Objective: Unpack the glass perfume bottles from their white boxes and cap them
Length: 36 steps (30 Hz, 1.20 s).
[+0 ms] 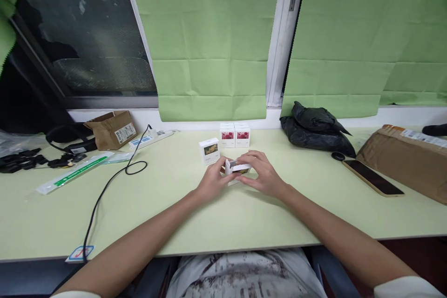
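Observation:
Between both hands is a small white box point(238, 167) with a picture on its side, tilted a little above the table. My left hand point(213, 179) grips its left end, thumb and fingers closed on it. From the right, my right hand point(262, 174) holds the other end, its fingers bent over the top edge and its thumb below. Part of the box is hidden by my fingers. Just behind my left hand stands another white box point(210, 151) with a dark and yellow picture. Farther back, white boxes with pink pictures point(235, 135) stand side by side near the wall.
On the right lie a black plastic bag point(312, 129), a phone point(373, 178) and a large brown package point(405, 163). At left are an opened cardboard box point(112, 130), a power strip point(153, 138), a black cable point(104, 191) and a green-and-white packet point(75, 172).

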Each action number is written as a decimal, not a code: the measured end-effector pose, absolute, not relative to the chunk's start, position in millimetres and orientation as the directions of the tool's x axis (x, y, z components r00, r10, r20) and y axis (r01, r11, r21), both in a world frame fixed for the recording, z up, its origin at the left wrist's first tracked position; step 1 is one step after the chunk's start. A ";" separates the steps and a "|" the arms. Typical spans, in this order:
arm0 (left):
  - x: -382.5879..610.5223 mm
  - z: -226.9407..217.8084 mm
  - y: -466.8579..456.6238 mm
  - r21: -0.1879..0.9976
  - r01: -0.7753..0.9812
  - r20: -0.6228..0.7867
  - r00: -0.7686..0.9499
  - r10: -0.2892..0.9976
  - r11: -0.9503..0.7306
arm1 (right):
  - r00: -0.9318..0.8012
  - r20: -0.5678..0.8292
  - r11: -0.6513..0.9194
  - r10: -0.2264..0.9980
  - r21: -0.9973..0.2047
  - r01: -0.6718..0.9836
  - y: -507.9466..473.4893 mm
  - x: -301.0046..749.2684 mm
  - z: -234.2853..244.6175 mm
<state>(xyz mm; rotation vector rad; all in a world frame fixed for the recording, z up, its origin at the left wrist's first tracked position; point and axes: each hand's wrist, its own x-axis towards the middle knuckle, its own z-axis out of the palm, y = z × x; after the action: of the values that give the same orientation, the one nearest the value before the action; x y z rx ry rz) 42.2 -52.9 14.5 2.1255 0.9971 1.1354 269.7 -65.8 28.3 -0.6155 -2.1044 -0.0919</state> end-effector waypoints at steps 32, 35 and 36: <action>38.8 14.4 -44.3 0.420 0.325 0.780 0.347 0.521 -0.847 | -0.396 0.865 0.830 0.308 -0.040 0.557 -64.1 277.1 23.9; 39.8 14.9 -44.2 0.361 0.347 0.808 0.347 0.476 -0.866 | -0.415 0.858 0.832 0.302 -0.025 0.553 -63.3 276.3 24.0; 40.0 15.1 -44.4 0.343 0.354 0.811 0.356 0.464 -0.870 | -0.423 0.852 0.832 0.308 -0.026 0.554 -63.1 276.0 23.7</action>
<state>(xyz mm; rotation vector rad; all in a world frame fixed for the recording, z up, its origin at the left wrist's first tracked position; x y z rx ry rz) 40.0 -44.4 15.1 2.4966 0.7567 1.5483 276.0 -63.1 23.7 -0.6328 -2.0417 -0.3199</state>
